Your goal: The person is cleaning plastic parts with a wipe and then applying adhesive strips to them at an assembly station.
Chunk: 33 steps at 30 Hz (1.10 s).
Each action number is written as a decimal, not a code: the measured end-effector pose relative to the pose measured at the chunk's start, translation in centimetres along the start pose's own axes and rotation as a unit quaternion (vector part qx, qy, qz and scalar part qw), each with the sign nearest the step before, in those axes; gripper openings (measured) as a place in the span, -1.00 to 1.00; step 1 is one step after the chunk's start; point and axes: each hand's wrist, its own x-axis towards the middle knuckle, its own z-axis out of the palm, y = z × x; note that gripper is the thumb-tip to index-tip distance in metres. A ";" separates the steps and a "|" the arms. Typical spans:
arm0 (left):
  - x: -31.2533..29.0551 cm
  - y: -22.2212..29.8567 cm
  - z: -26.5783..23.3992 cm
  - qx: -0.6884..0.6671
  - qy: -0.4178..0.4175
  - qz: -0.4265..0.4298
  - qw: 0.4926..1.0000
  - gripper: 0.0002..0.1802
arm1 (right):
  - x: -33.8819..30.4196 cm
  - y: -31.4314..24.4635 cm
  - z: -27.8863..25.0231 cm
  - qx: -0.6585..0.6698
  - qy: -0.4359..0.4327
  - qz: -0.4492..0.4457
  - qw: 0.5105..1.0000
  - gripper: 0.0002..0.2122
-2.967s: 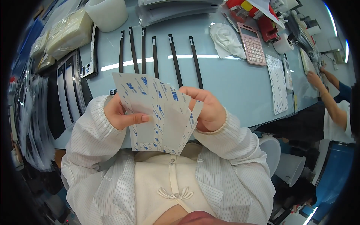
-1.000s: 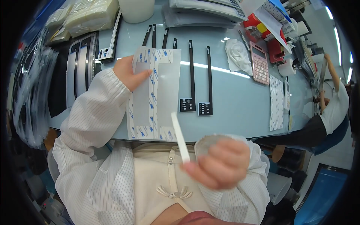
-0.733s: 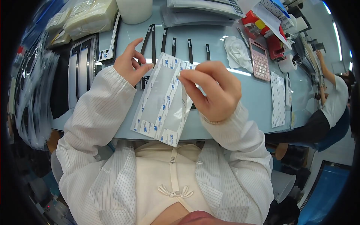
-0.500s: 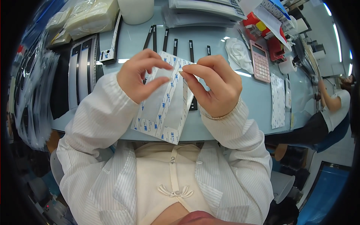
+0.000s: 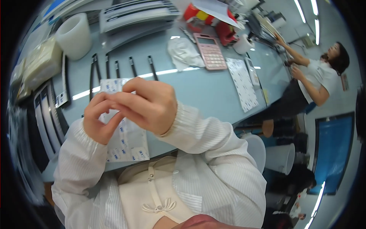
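Note:
My left hand (image 5: 100,119) and my right hand (image 5: 150,105) have come together at their fingertips. Both are closed in a pinch, and whatever lies between the fingers is hidden or too small to make out. Under them, at the table's near edge, lies a white adhesive-backed sheet (image 5: 134,140) with bands of blue print; the hands cover its middle. Beyond the hands, several narrow black strips (image 5: 132,65) with small pale marks near their far ends lie spread on the table.
A pink calculator (image 5: 211,53), a crumpled white cloth (image 5: 183,53) and a printed white sheet (image 5: 243,86) lie to the right. Stacked panels (image 5: 139,19), a white roll (image 5: 74,36) and plastic-wrapped packs (image 5: 42,65) stand at the back and left. Another person (image 5: 314,74) sits far right.
The view has swung, so the table's things appear shifted left. My hands, apart before with the left one open, now meet at the fingertips over the sheet.

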 end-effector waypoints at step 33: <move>-0.2 0.5 -0.6 -0.045 -0.005 -0.003 0.999 -0.83 | -5.5 0.0 -1.1 0.121 -0.117 0.301 0.939 -0.86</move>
